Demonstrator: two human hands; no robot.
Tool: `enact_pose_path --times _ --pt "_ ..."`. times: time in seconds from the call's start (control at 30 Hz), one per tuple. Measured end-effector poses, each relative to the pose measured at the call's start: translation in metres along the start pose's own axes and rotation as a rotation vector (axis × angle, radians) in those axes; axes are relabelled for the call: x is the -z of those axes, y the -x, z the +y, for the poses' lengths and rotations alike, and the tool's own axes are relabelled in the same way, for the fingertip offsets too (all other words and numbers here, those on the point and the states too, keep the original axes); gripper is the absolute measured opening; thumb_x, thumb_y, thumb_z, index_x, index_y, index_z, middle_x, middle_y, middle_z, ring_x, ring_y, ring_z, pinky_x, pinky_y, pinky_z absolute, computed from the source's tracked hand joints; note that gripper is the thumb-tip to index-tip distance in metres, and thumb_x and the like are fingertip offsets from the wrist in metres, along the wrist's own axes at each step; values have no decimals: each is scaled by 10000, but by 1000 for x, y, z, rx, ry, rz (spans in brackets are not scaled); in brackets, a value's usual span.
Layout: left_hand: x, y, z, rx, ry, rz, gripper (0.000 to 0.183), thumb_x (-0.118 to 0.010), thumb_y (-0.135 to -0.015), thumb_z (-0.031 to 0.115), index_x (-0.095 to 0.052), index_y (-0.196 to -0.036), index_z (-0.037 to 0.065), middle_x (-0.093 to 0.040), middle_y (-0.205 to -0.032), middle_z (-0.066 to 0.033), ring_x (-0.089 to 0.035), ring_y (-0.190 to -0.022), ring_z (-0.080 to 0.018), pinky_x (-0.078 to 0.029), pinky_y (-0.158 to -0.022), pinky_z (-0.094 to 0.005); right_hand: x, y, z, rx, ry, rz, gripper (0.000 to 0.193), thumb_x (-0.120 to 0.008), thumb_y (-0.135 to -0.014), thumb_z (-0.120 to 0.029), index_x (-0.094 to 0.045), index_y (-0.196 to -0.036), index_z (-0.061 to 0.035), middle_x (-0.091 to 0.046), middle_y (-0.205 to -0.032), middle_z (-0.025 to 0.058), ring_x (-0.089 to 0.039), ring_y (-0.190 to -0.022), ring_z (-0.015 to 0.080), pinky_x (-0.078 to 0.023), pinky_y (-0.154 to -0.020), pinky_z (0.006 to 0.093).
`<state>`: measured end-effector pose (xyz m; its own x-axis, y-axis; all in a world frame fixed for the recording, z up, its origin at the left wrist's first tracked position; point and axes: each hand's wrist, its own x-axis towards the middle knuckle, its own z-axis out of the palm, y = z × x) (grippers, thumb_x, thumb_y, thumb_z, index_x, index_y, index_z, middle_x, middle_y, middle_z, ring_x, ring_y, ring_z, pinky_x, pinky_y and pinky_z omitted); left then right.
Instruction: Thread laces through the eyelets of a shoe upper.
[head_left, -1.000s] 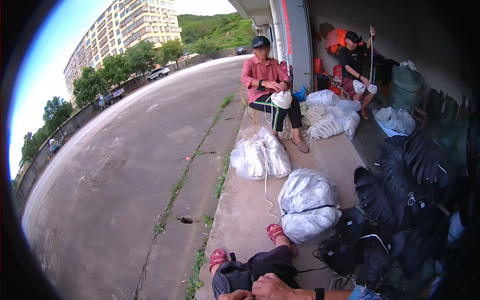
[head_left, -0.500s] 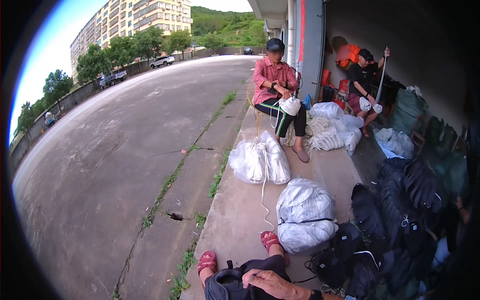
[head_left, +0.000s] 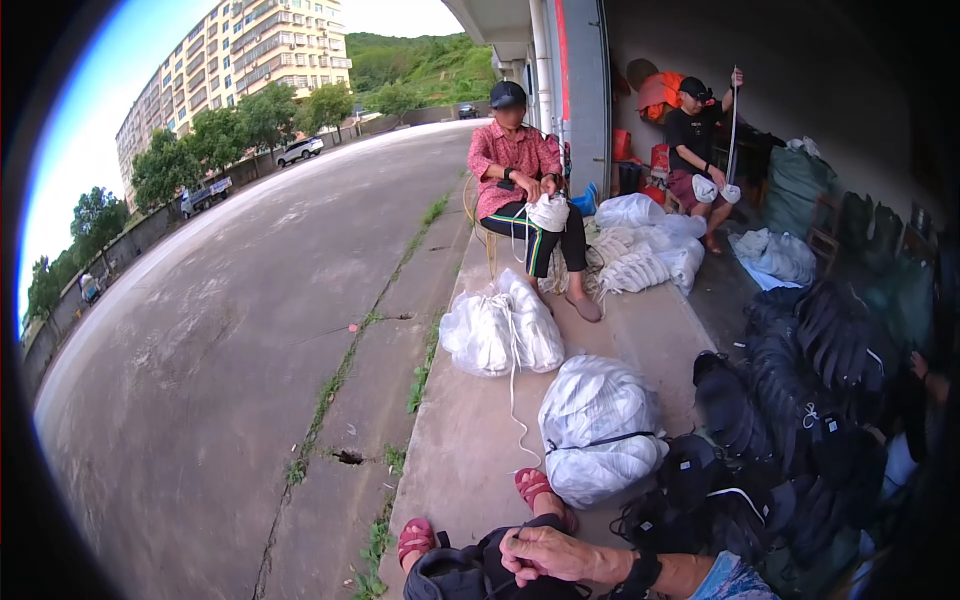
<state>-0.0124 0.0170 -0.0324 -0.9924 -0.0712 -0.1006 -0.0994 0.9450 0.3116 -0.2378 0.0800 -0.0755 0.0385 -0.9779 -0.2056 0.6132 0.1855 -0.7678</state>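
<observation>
My right hand [head_left: 548,556], with a black band on its wrist, reaches in from the lower right over my lap. Its fingers are curled and pinched together; what they hold, if anything, is too small to make out. Just beside and below it lies a black fabric item [head_left: 452,574] with a small strap sticking up, perhaps a cap, cut off by the lower edge. My left hand is out of sight. Close in front of my feet sits a full clear plastic bag [head_left: 600,440] of white goods, tied round with a dark cord.
Heaped black caps [head_left: 740,410] lie at the right. Farther off, two white-filled bags [head_left: 500,335] trail a white cord. A seated person [head_left: 525,190] works on a white bundle; another person [head_left: 705,150] sits inside, holding a long strip. Cracked concrete yard [head_left: 220,400] stretches left.
The whole view has shifted, so the scene sits farther left. More of my right forearm and a blue patterned sleeve shows. My right hand stays pinched over the black item.
</observation>
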Motion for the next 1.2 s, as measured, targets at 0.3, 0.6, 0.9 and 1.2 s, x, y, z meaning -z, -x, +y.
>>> enact_pose_path --times 0.3,0.6,0.9,1.2 --pt "5 -6 3 18 279 76 125 -572 -850 162 -596 -793 53 -596 -629 -155 -626 -586 -325 -479 -516 -426 9 45 -87 135 204 393 319 -489 -999 -315 -530 -899 -15 -476 -728 4 -377 -506 81 -407 -522 236" --pt "23 -7 -1 200 864 273 114 -621 -856 88 -625 -916 -10 -623 -735 -194 -640 -643 -278 -494 -600 -350 -36 51 -20 59 1027 -6 276 -609 -921 -246 -616 -1089 -28 -680 -951 107 -653 -837 208 -506 -774 309" --pt "10 12 -5 265 943 294 118 -595 -906 100 -646 -949 2 -595 -654 -40 -547 -587 -101 -456 -558 -265 -32 47 17 294 1082 -116 228 -622 -866 -194 -630 -997 -7 -652 -838 174 -651 -784 279 -503 -707 344" --pt "30 25 -32 569 1085 321 190 -553 -964 147 -635 -1022 -14 -549 -671 33 -500 -583 -41 -393 -508 -206 -47 43 -16 179 1034 145 132 -667 -810 -121 -649 -846 5 -620 -681 113 -603 -598 184 -459 -566 303"
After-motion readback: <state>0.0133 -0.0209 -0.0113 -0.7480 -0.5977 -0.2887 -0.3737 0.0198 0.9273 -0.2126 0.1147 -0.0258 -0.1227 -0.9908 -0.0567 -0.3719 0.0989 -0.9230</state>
